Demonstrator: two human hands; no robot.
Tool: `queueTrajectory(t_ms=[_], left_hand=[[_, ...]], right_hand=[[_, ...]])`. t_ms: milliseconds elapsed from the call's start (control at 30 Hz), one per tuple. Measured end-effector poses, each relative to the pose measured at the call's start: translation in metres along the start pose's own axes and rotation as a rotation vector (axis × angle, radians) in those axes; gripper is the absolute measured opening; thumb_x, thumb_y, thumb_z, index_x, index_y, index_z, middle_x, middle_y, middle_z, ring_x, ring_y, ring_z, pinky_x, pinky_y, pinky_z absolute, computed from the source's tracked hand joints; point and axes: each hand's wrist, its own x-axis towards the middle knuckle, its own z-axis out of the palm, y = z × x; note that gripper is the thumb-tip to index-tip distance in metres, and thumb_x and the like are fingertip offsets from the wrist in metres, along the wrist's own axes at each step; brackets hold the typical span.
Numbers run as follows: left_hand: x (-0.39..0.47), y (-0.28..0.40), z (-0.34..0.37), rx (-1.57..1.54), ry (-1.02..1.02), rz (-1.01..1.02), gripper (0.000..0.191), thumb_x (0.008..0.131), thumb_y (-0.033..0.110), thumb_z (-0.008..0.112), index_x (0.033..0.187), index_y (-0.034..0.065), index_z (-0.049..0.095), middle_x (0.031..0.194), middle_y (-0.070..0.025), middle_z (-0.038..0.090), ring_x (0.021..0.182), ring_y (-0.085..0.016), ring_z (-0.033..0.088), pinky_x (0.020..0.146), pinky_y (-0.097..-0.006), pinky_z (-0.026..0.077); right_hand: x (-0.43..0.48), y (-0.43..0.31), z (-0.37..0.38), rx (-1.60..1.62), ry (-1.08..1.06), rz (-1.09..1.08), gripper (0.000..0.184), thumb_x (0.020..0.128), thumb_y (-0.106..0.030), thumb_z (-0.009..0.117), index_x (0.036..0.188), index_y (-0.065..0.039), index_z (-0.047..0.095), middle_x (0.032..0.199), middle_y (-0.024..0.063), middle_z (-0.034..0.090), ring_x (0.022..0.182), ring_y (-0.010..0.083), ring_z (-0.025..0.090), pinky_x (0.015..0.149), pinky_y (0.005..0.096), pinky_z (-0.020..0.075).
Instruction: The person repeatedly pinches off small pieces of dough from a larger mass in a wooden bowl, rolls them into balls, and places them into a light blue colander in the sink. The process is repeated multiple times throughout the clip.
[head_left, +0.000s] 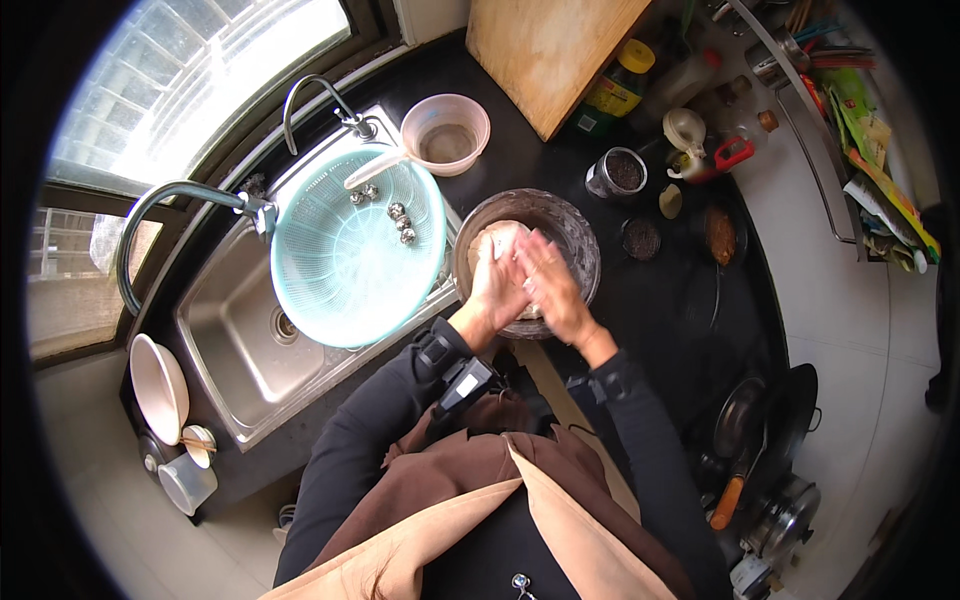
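My left hand (496, 289) and my right hand (556, 289) meet palm to palm over a round mixing bowl (581, 225). The right hand is blurred, and whatever lies between the palms is mostly hidden. Below them a pale lump of dough (484, 238) rests in the bowl, whose inner wall is smeared with flour or dough. To the left, a light-blue plastic colander (337, 277) sits across the sink and holds several small speckled balls (397, 213). A whitish handle (375, 169) reaches over its rim from a pinkish plastic tub (472, 159).
Right of the bowl stand a jar of dark grains (622, 172), a small dish of dark grains (641, 240) and a dish of orange-brown paste (720, 236). A wooden board (547, 60) leans behind. Two faucets (184, 189) arch by the steel sink (247, 337). Pans (795, 412) crowd the lower right.
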Motion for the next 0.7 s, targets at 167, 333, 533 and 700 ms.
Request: queueTrajectory(t_ms=[167, 333, 533, 700], left_hand=[[0.001, -0.008, -0.003, -0.041, -0.119, -0.070, 0.064, 0.096, 0.060, 0.027, 0.141, 0.0152, 0.037, 0.139, -0.0042, 0.044, 0.125, -0.023, 0.044, 0.107, -0.0423, 0.033], [-0.005, -0.007, -0.001, 0.105, 0.000, 0.107, 0.068, 0.095, 0.060, 0.026, 0.138, 0.0098, 0.040, 0.138, -0.0106, 0.045, 0.125, -0.030, 0.044, 0.106, -0.0438, 0.035], [-0.009, -0.002, 0.007, -0.169, -0.385, -0.140, 0.071, 0.095, 0.063, 0.021, 0.146, 0.0151, 0.028, 0.145, -0.0072, 0.036, 0.126, -0.024, 0.044, 0.103, -0.0427, 0.038], [-0.030, 0.006, 0.019, 0.240, 0.095, -0.169, 0.042, 0.099, 0.038, 0.040, 0.128, 0.0075, 0.046, 0.124, -0.0092, 0.050, 0.112, -0.022, 0.051, 0.094, -0.0408, 0.045]], right_hand=[[0.003, 0.000, -0.002, -0.082, -0.004, 0.060, 0.053, 0.095, -0.030, 0.042, 0.139, 0.000, 0.041, 0.146, 0.0152, 0.038, 0.140, 0.0324, 0.026, 0.114, 0.0452, 0.0150], [-0.001, 0.000, -0.007, -0.002, -0.212, -0.159, 0.074, 0.096, -0.057, 0.026, 0.142, 0.000, 0.035, 0.150, 0.0168, 0.031, 0.142, 0.0317, 0.022, 0.116, 0.0427, 0.0086], [-0.004, 0.009, -0.015, -0.123, -0.136, -0.039, 0.078, 0.094, -0.062, 0.020, 0.145, -0.004, 0.030, 0.151, 0.0139, 0.028, 0.143, 0.0318, 0.018, 0.115, 0.0477, 0.0087], [0.009, 0.001, -0.025, -0.052, -0.096, 0.038, 0.087, 0.090, -0.069, 0.013, 0.146, -0.004, 0.027, 0.153, 0.0141, 0.026, 0.143, 0.0340, 0.017, 0.115, 0.0493, 0.0064]])
